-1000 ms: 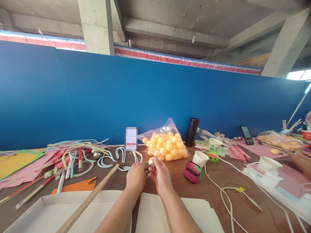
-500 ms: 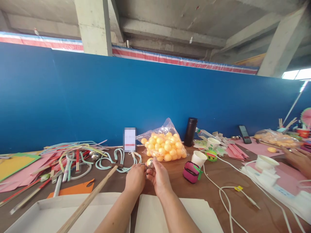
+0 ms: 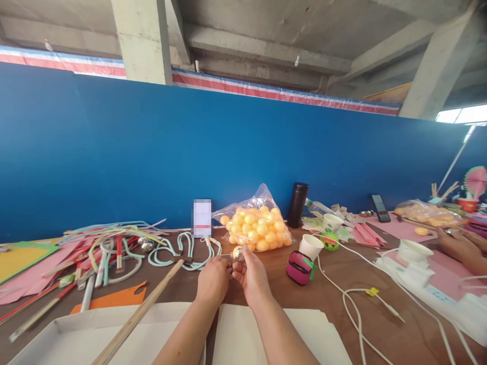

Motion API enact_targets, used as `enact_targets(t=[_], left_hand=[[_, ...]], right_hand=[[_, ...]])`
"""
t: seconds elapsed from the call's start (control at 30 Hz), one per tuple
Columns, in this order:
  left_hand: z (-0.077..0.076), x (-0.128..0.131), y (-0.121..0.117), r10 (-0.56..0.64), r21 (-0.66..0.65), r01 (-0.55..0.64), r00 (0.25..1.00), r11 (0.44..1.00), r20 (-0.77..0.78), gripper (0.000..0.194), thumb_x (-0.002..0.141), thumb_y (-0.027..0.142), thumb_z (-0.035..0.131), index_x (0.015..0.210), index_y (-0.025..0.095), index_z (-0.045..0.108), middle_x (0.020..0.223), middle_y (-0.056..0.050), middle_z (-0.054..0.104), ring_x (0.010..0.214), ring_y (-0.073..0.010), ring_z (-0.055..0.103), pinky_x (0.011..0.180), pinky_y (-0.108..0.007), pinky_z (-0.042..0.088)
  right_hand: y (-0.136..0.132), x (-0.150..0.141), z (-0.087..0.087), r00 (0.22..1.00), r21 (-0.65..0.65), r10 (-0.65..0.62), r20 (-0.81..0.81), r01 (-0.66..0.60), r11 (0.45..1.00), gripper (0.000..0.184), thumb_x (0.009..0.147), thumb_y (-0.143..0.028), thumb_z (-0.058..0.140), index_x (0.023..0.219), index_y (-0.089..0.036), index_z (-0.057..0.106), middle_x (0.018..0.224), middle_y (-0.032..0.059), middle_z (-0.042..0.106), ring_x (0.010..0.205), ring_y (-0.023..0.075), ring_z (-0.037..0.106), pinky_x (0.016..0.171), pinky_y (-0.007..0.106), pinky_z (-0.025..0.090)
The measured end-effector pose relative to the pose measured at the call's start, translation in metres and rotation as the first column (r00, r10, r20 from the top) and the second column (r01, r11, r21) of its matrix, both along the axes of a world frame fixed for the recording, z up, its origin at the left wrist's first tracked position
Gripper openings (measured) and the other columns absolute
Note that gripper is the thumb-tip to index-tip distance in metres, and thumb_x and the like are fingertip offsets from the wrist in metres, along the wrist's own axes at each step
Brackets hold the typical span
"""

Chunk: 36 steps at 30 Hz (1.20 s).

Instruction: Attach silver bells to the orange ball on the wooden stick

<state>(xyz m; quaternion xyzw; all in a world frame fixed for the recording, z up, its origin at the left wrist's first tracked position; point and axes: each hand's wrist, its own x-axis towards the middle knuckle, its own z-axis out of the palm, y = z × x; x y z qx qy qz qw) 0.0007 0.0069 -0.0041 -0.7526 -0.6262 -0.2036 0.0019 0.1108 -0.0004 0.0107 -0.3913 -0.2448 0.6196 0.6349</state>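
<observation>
My right hand [image 3: 253, 276] pinches a shiny silver ball [image 3: 238, 254] between thumb and fingers. Its left side looks orange; I cannot tell whether that is a reflection or part of it. Close beside it, my left hand [image 3: 213, 279] is closed with curled fingers, and what they grip is hidden. Just beyond both hands lies a clear plastic bag of orange balls [image 3: 256, 228]. A wooden stick [image 3: 142, 309] with a dark end slants up to the left of my left hand, near pale blue tubing [image 3: 178, 253].
A white tray [image 3: 68, 324] and pale sheets [image 3: 243, 334] lie in front. To the right are a magenta pouch [image 3: 299, 267], paper cup [image 3: 311, 246], black bottle [image 3: 298, 205] and white cables [image 3: 357, 309]. Another person's hand [image 3: 456, 248] is at far right. Straws and coloured paper [image 3: 45, 268] crowd the left.
The silver ball in my right hand has shifted slightly up and right, and the hand has turned a little. My left hand stays closed beside it. The view has swung slightly right.
</observation>
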Motion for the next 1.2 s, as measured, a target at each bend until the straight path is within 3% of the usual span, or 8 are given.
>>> enact_targets(t=[0.27,0.43,0.5,0.63,0.77,0.97,1.2], left_hand=[[0.000,0.000,-0.001,0.010,0.060,-0.012,1.000,0.998,0.026,0.022,0.084,0.021,0.041,0.070,0.019,0.058,0.081,-0.006,0.062,0.083,-0.0192,0.054,0.065,-0.029,0.034],[0.008,-0.004,-0.008,0.004,0.105,-0.031,0.968,0.994,0.251,0.019,0.083,0.024,0.045,0.072,0.020,0.060,0.080,-0.004,0.062,0.081,-0.0178,0.054,0.064,-0.027,0.035],[0.012,-0.007,-0.009,0.000,0.072,-0.033,0.909,0.997,0.416,0.017,0.082,0.027,0.046,0.077,0.021,0.061,0.083,-0.003,0.063,0.078,-0.0171,0.055,0.063,-0.027,0.036],[0.017,-0.014,-0.006,-0.057,-0.007,0.089,0.699,0.996,0.713,0.022,0.078,0.038,0.051,0.079,0.020,0.063,0.079,-0.002,0.065,0.071,-0.0172,0.057,0.066,-0.028,0.041],[0.018,-0.019,-0.004,-0.103,-0.039,0.243,0.544,0.969,0.833,0.025,0.073,0.042,0.057,0.073,0.017,0.064,0.072,-0.002,0.065,0.068,-0.0166,0.056,0.064,-0.027,0.041],[0.018,-0.021,-0.005,-0.051,-0.131,0.341,0.478,0.931,0.877,0.025,0.070,0.042,0.060,0.070,0.017,0.062,0.065,0.001,0.059,0.060,-0.0118,0.050,0.056,-0.023,0.037],[0.015,-0.020,-0.002,0.025,-0.177,0.335,0.412,0.925,0.911,0.030,0.068,0.045,0.061,0.072,0.015,0.062,0.064,0.000,0.059,0.053,-0.0103,0.048,0.051,-0.022,0.037]], right_hand=[[0.000,-0.001,0.002,0.999,-0.019,-0.024,0.024,0.025,1.000,0.041,0.070,-0.053,0.067,0.088,-0.016,0.062,0.077,0.0029,0.067,0.047,0.0070,0.058,0.035,0.015,0.048],[-0.001,0.000,0.003,0.999,-0.031,-0.046,0.023,0.046,0.998,0.042,0.069,-0.053,0.068,0.089,-0.016,0.063,0.074,0.0016,0.065,0.049,0.0080,0.059,0.037,0.015,0.049],[-0.002,0.001,0.004,0.998,-0.035,-0.056,0.020,0.056,0.998,0.041,0.069,-0.052,0.069,0.088,-0.016,0.063,0.074,0.0013,0.065,0.050,0.0084,0.059,0.037,0.015,0.049],[-0.001,0.001,0.002,0.999,-0.025,-0.046,0.012,0.047,0.999,0.039,0.069,-0.050,0.070,0.087,-0.017,0.064,0.074,0.0010,0.065,0.051,0.0086,0.060,0.038,0.016,0.049],[0.001,0.003,-0.002,0.999,0.019,-0.021,-0.024,0.022,1.000,0.040,0.068,-0.050,0.070,0.089,-0.017,0.064,0.080,0.0028,0.067,0.054,0.0095,0.061,0.040,0.017,0.051],[0.000,0.001,-0.001,1.000,0.046,0.015,-0.026,-0.014,0.999,0.040,0.069,-0.049,0.070,0.089,-0.015,0.064,0.075,0.0041,0.067,0.056,0.0118,0.063,0.041,0.017,0.051],[0.001,-0.002,-0.003,0.999,0.102,0.022,0.026,-0.024,0.995,0.041,0.067,-0.051,0.071,0.082,-0.014,0.064,0.067,0.0032,0.066,0.055,0.0130,0.063,0.045,0.019,0.053]])
